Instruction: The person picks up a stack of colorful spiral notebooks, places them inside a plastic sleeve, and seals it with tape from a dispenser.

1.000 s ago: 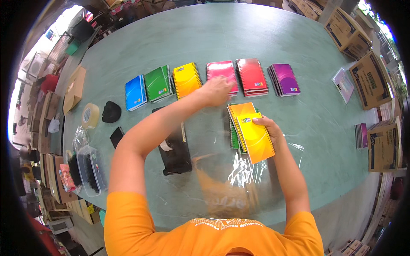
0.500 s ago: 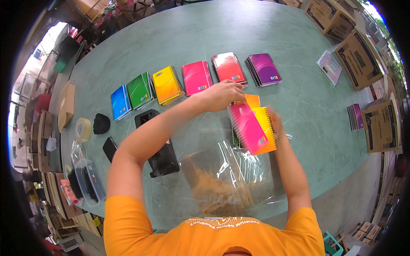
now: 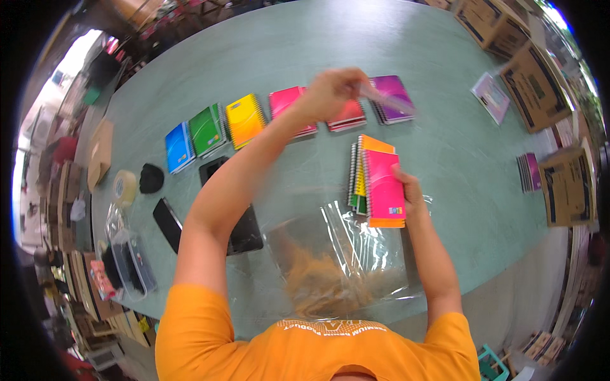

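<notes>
My right hand [image 3: 411, 192] grips the right edge of a fanned bundle of spiral notebooks. A pink notebook [image 3: 384, 184] lies on top, with orange, yellow and green ones showing beneath. Above the red notebooks [image 3: 348, 119], my left hand [image 3: 335, 94] is closed on the end of a thin notebook [image 3: 394, 103], tilted nearly edge-on and smeared by motion. That one partly covers the purple notebooks [image 3: 392, 89]. Leftward along the row lie stacks of pink [image 3: 286, 100], yellow [image 3: 244, 117], green [image 3: 206, 130] and blue notebooks [image 3: 179, 146].
A clear plastic sheet or bag [image 3: 343, 267] lies before me. A black device [image 3: 244, 232], a phone [image 3: 166, 223], a tape roll [image 3: 124, 187] and a plastic bin [image 3: 136, 267] are at left. Cardboard boxes [image 3: 537, 89] and more purple notebooks [image 3: 528, 171] line the right edge.
The pink notebook now lies on the bundle in my right hand. My left hand has moved up and away to the row, and a thin notebook is now in it.
</notes>
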The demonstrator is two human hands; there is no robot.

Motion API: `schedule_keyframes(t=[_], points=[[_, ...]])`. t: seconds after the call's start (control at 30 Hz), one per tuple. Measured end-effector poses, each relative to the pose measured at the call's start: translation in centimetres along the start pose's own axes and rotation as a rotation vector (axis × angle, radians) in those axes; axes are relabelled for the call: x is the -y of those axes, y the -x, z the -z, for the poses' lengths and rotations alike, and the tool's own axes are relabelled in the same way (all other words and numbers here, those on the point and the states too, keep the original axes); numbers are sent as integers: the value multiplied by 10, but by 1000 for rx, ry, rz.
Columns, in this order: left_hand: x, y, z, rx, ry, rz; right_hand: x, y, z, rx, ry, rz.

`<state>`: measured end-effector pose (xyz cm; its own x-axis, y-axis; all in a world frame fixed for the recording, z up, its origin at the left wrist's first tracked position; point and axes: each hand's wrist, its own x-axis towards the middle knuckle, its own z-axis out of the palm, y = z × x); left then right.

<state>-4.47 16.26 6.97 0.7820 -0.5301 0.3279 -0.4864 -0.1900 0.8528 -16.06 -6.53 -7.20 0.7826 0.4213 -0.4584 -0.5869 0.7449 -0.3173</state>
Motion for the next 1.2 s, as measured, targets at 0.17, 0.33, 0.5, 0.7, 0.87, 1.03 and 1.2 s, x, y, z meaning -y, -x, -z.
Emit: schedule_keyframes(t=[0.17, 0.33, 0.5, 0.7, 0.87, 1.03, 1.2], points=[[26, 49, -12, 433, -376, -205, -7, 8, -42, 100, 44, -94], [94, 121, 132, -188, -1055, 616, -20, -5, -25, 155, 80, -46], [128, 202, 188, -467, -930, 1148, -31, -28, -63, 122, 53, -20], [112, 197, 202, -643, -970, 986, -57, -74, -92, 147, 131, -44], [56, 156, 185, -855, -568, 459, -74, -100, -106, 127, 111, -14], [-1, 129, 89, -79, -164, 791, -81, -106, -121, 183, 57, -86], [104, 155, 113, 51, -981, 386, -65, -97, -104, 66, 373, -133]])
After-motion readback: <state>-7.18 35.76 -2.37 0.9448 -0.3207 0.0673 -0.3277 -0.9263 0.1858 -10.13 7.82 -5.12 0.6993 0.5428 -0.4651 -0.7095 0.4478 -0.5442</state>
